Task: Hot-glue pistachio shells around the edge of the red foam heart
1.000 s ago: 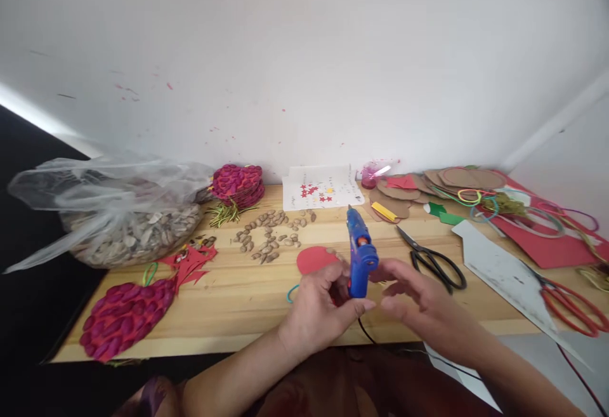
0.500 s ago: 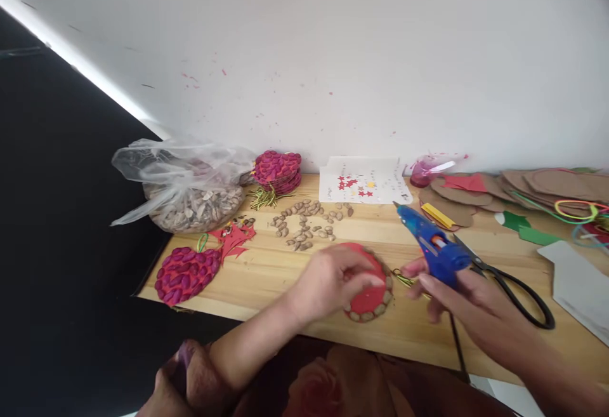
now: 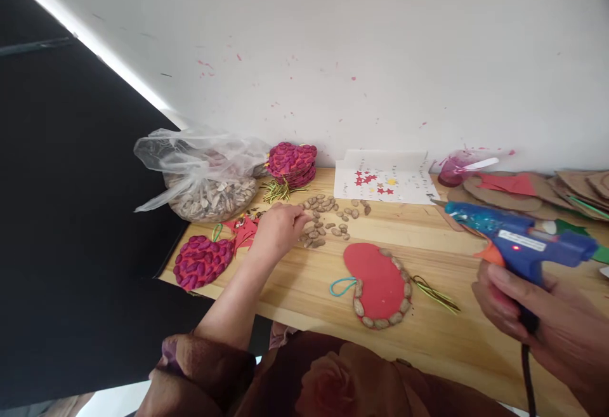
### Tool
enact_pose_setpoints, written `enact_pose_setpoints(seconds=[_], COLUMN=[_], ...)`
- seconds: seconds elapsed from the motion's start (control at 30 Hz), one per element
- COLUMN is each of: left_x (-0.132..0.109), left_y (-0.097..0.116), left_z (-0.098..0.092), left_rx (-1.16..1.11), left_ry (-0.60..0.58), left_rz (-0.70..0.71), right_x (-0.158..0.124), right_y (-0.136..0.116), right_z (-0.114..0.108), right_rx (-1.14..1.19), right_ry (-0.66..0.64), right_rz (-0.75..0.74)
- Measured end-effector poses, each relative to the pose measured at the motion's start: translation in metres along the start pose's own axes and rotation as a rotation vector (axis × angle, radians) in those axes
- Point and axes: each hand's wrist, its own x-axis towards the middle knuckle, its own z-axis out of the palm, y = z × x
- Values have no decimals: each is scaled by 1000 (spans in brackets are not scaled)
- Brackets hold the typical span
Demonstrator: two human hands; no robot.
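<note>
My right hand (image 3: pixel 533 303), at the right, is wrapped round the handle of a blue hot glue gun (image 3: pixel 514 233). Its nozzle points left, and a small red light glows on its side. My left hand (image 3: pixel 280 230) reaches to the loose brown nut shells (image 3: pixel 316 233), fingers bent together at their left edge; whatever is between the fingertips is hidden. Between the hands lies a red heart-shaped piece (image 3: pixel 375 277), untouched. Brown shells line its right and lower edge, and a blue cord loop (image 3: pixel 341 288) sticks out at its left.
A finished-looking purple heart (image 3: pixel 203 261), red scraps (image 3: pixel 245 231) and a clear bag of shells (image 3: pixel 214 195) stand left. Behind are stacked purple hearts (image 3: pixel 292 164) and paper with stars (image 3: pixel 385 179). Green-yellow strings (image 3: pixel 435 295), a pink cup (image 3: pixel 451 172) and cardboard pieces (image 3: pixel 504 191) lie right.
My left hand has moved from above the red heart leftward to the loose shells. My right hand has carried the glue gun right, away from the heart. The view has shifted.
</note>
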Motion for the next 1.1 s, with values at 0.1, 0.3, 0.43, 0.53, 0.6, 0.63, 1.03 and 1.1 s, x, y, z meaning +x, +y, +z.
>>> enact_pose_setpoints(seconds=[0.1, 0.3, 0.43, 0.53, 0.6, 0.63, 1.03, 1.1], left_x=[-5, -27, -40, -42, -40, -38, -33, -32], left_y=[6, 31, 45, 54, 60, 64, 98, 101], left_z=[3, 13, 13, 17, 22, 27, 53, 51], left_rx=[-39, -424, -449, -429, -387, -365, 18, 82], left_ry=[-41, -215, -337, -319, -265, -237, -300, -326], left_rz=[12, 342, 411, 426, 456, 470, 571, 575], right_x=[2, 2, 4, 4, 4, 4, 16, 15], right_y=[19, 31, 29, 22, 17, 14, 25, 25], right_z=[5, 17, 18, 20, 24, 26, 35, 36], right_rx=[56, -6, 11, 19, 50, 71, 232, 219], right_ry=[-93, -86, -99, -115, -110, -100, -50, -52], right_rz=[86, 136, 60, 47, 55, 57, 36, 26])
